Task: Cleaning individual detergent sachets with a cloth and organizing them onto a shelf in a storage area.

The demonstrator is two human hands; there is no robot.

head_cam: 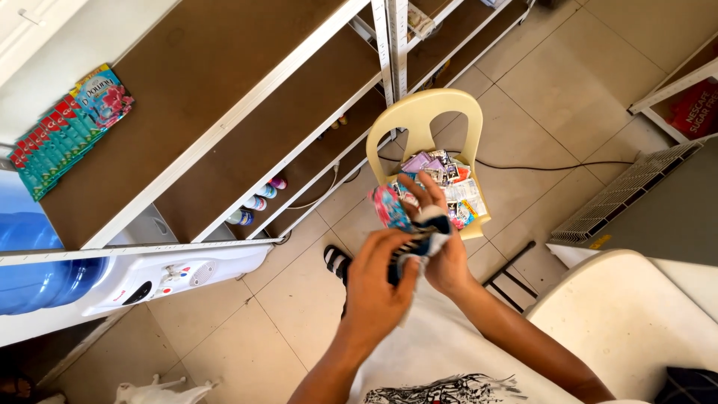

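Both hands work a bundle of small sachet strips [419,232] over the cream plastic chair [426,120]. Left hand [378,280] is curled shut around the dark blue-and-white packets from below; right hand [441,247] grips the same bundle, index finger raised, a pink-and-teal sachet [389,206] fanned beside it. More loose sachets [452,187] heap on the chair seat (colours mixed, prints unreadable). Judgement: a firm pinch near the strip's edge, peeling one at a time, would keep the stack from slipping onto the tiled floor [299,299].
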